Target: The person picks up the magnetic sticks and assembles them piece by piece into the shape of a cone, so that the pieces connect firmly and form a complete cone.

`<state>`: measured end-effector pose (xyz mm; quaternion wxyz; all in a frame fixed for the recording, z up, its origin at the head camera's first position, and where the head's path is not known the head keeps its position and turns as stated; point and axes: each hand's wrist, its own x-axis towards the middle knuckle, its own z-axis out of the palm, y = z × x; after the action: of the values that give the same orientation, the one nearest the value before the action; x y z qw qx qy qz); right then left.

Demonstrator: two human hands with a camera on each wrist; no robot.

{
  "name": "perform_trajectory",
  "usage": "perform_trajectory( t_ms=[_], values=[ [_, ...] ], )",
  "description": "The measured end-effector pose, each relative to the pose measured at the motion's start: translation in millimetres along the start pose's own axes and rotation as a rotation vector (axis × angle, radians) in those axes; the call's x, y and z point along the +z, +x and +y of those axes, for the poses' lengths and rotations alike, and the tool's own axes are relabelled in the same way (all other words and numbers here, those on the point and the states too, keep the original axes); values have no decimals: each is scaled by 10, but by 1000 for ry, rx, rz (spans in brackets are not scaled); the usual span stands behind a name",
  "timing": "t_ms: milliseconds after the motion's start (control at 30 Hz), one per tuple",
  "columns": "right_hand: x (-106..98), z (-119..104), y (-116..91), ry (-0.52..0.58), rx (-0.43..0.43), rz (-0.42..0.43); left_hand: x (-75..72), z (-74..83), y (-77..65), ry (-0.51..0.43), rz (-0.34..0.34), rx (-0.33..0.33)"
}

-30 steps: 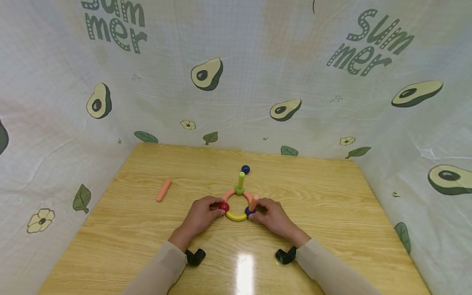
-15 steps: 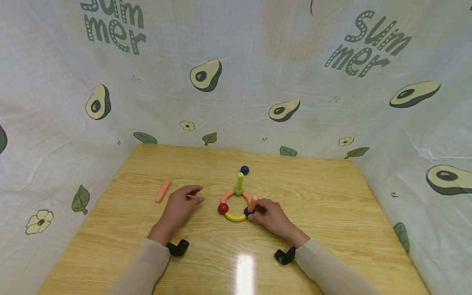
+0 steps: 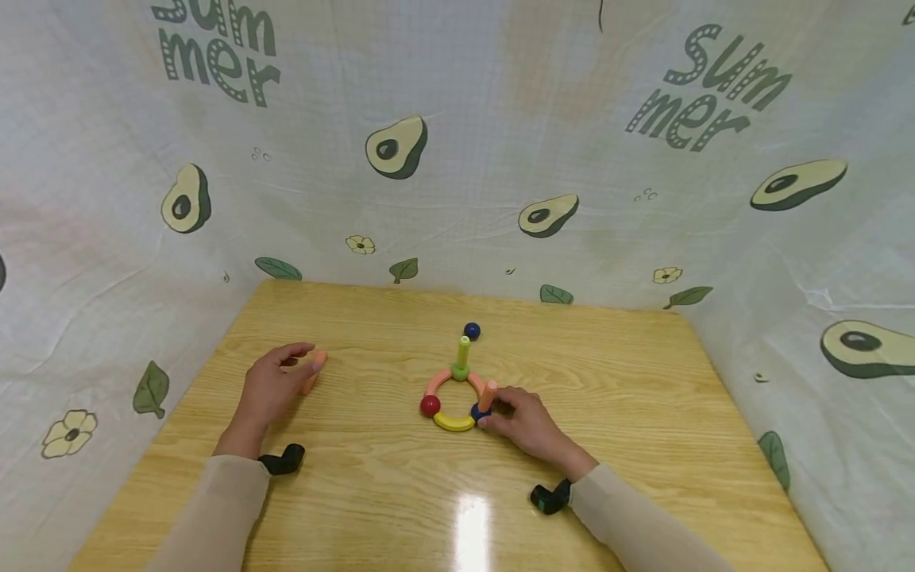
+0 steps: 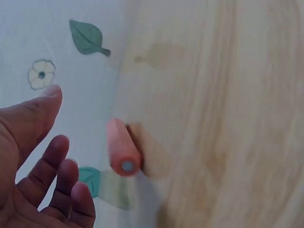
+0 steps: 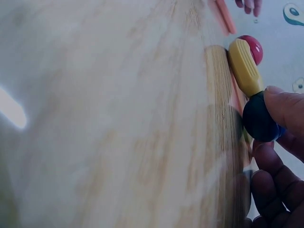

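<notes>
My left hand (image 3: 275, 389) hovers by a loose orange magnetic stick (image 4: 123, 147), which has a grey metal disc in its end. In the left wrist view the thumb and fingers are apart and a gap separates them from the stick. My right hand (image 3: 529, 427) pinches a dark blue ball (image 5: 259, 116) at the right of a small ring on the table. That ring joins a red ball (image 3: 430, 406), a green ball (image 3: 460, 371), a yellow curved piece (image 3: 454, 423) and orange curved pieces. A green stick (image 3: 463, 349) and an orange stick (image 3: 488, 396) stand up from it.
Behind the ring lies a loose blue ball (image 3: 472, 330). The wooden table (image 3: 386, 492) meets a printed cloth (image 3: 472, 143) at its back and sides. Each wrist wears a black camera.
My left hand has let go of the red ball and moved left to the loose orange stick. The right hand keeps its hold on the blue ball.
</notes>
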<state>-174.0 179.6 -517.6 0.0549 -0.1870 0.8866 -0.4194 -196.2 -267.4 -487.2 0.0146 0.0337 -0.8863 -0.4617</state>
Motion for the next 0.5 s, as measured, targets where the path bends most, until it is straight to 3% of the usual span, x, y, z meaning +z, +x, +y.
perform_trajectory(
  t_ms=[233,500],
  values=[
    [16,-4,25,39,-3,-23,-12,-199,21,43,-38,-55],
    [-4,-30,6,21,10,-16,39,-253,95,122,-33,36]
  ],
)
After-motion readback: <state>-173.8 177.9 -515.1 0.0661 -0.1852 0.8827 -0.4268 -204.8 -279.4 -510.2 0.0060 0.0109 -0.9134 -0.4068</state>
